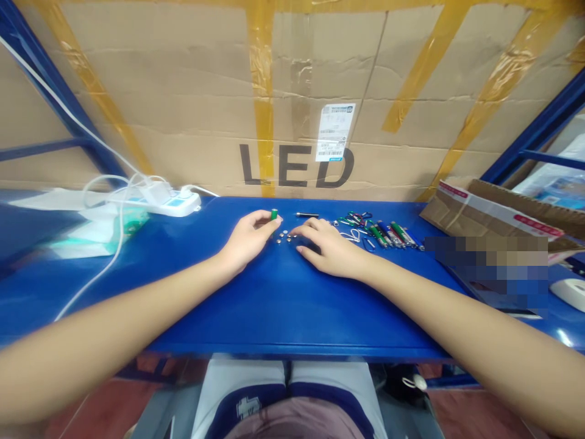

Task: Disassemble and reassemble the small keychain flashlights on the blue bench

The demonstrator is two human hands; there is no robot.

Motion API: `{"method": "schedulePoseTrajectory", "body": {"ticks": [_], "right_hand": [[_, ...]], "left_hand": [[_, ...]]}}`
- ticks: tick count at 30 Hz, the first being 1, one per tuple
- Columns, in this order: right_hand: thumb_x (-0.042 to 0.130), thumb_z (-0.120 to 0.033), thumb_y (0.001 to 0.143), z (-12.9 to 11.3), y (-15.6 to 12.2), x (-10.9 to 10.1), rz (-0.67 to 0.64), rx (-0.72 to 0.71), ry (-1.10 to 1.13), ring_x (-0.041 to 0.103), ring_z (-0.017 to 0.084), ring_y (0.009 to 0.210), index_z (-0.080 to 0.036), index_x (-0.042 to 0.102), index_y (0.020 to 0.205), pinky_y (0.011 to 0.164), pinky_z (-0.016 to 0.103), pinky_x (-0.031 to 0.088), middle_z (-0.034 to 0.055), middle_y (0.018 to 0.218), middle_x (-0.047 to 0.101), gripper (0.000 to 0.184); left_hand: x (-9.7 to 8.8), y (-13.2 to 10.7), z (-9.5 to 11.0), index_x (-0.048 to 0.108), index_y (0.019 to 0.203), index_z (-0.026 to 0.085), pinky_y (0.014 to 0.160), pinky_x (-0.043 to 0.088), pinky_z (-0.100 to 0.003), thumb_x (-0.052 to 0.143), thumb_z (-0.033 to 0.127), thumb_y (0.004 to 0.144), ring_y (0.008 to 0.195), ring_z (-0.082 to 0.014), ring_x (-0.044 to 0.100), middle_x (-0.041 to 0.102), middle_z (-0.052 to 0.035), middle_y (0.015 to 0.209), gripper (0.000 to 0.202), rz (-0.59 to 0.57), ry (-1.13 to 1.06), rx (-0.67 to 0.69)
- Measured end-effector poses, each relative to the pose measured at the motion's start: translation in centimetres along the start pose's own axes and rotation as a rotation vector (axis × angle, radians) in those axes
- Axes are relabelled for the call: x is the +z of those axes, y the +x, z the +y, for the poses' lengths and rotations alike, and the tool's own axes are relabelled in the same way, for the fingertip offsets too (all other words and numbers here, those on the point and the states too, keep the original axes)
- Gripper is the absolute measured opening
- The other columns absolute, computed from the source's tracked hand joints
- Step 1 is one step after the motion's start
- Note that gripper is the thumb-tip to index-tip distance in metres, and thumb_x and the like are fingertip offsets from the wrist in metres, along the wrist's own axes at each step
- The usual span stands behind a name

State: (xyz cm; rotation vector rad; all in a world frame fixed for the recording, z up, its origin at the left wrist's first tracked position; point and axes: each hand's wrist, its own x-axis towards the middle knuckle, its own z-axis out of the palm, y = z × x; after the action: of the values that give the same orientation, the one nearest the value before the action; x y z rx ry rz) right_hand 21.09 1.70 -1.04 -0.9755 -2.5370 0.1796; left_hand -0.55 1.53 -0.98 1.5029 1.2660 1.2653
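Note:
My left hand (250,239) is closed, its thumb and fingers pinching a short green metal tube (274,214) that stands upright in the grip. Several small silver button cells (286,232) lie on the blue table between my two hands. My right hand (326,247) rests low over the table just right of these cells, thumb and index finger apart, with the index fingertip by the nearest cells. I see nothing held in it. Behind it lies a thin black tube-shaped piece (307,214).
Right of my right hand are several colored mini flashlights (397,235), carabiner clips (355,218) and white cords (354,235). An open cardboard box (496,210) stands at the right. A power strip (171,203) with white cables sits at the left. A large carton (192,110) backs the table.

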Motion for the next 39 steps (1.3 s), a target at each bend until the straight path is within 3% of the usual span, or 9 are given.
{"method": "schedulePoseTrajectory", "body": {"ticks": [5,11,14,18,22,26,30,35,39], "right_hand": [[0.047,-0.029,0.099,0.0,0.0,0.1,-0.027,-0.008,-0.028,0.052,0.029,0.114,-0.024,0.062,0.13,0.097,0.051,0.044,0.0137,0.121,0.057,0.035],[0.057,-0.024,0.093,0.1,0.1,-0.3,0.007,0.001,0.037,0.054,0.026,0.11,-0.022,0.069,0.103,0.096,0.045,0.044,0.0091,0.108,0.06,0.015],[0.061,-0.023,0.091,0.3,0.2,-0.4,-0.001,0.017,0.067,0.055,0.026,0.11,-0.021,0.067,0.098,0.097,0.044,0.044,0.0082,0.105,0.061,0.01],[0.061,-0.023,0.091,0.5,0.2,-0.5,-0.035,0.046,0.082,0.057,0.024,0.106,-0.019,0.066,0.096,0.097,0.043,0.043,0.0085,0.104,0.062,0.008],[0.06,-0.021,0.09,0.3,0.2,-0.6,-0.049,0.065,0.082,0.059,0.023,0.099,-0.018,0.063,0.095,0.091,0.04,0.046,0.0088,0.102,0.064,0.006],[0.06,-0.02,0.089,-0.2,0.3,-1.0,0.111,0.042,0.173,0.06,0.019,0.087,-0.019,0.062,0.092,0.083,0.034,0.048,0.0064,0.096,0.066,0.003],[0.064,-0.025,0.089,-0.8,0.5,-1.5,0.323,0.077,0.372,0.059,0.015,0.074,-0.019,0.064,0.089,0.075,0.031,0.049,0.0028,0.086,0.068,0.006],[0.066,-0.027,0.088,-1.5,0.3,-1.7,0.389,0.015,0.49,0.063,0.015,0.078,-0.019,0.067,0.088,0.078,0.032,0.052,0.0022,0.086,0.071,0.008],[0.064,-0.027,0.091,-1.8,0.2,-1.9,0.436,-0.099,0.412,0.065,0.016,0.079,-0.02,0.07,0.088,0.077,0.033,0.054,0.0038,0.087,0.071,0.009]], "left_hand": [[0.5,-0.4,0.3,0.072,0.096,0.018,0.088,0.051,-0.038,0.075,0.047,0.077,0.093,-0.0204,0.064,0.07,-0.0065,0.1,0.035,-0.071,-0.14,-0.108],[1.1,-1.1,1.2,0.07,0.091,0.017,0.091,0.053,-0.039,0.077,0.041,0.075,0.093,-0.0184,0.064,0.068,-0.0046,0.097,0.03,-0.097,-0.224,-0.145],[1.2,-1.4,1.5,0.07,0.091,0.016,0.092,0.054,-0.04,0.078,0.038,0.074,0.096,-0.0188,0.064,0.067,-0.0044,0.097,0.028,-0.11,-0.251,-0.176],[1.2,-1.5,1.5,0.071,0.094,0.016,0.092,0.055,-0.04,0.078,0.04,0.075,0.096,-0.0188,0.065,0.068,-0.0046,0.098,0.031,-0.131,-0.225,-0.178],[0.9,-1.2,1.0,0.072,0.097,0.018,0.093,0.052,-0.04,0.076,0.045,0.077,0.091,-0.0189,0.066,0.071,-0.0052,0.102,0.034,-0.149,-0.078,-0.09],[0.9,-1.2,0.9,0.071,0.097,0.016,0.089,0.052,-0.039,0.077,0.044,0.075,0.088,-0.0196,0.067,0.072,-0.0059,0.095,0.035,-0.203,-0.045,-0.018],[1.1,-1.7,1.4,0.07,0.094,0.014,0.088,0.051,-0.039,0.08,0.04,0.073,0.084,-0.0198,0.068,0.073,-0.0064,0.086,0.034,-0.273,-0.096,-0.073],[1.1,-2.1,1.6,0.072,0.097,0.016,0.091,0.05,-0.04,0.077,0.038,0.078,0.089,-0.0205,0.07,0.076,-0.0086,0.094,0.03,-0.407,-0.091,-0.1],[1.0,-2.1,1.7,0.073,0.099,0.016,0.09,0.05,-0.038,0.078,0.037,0.078,0.092,-0.0208,0.07,0.076,-0.0087,0.096,0.03,-0.413,-0.17,-0.092]]}}
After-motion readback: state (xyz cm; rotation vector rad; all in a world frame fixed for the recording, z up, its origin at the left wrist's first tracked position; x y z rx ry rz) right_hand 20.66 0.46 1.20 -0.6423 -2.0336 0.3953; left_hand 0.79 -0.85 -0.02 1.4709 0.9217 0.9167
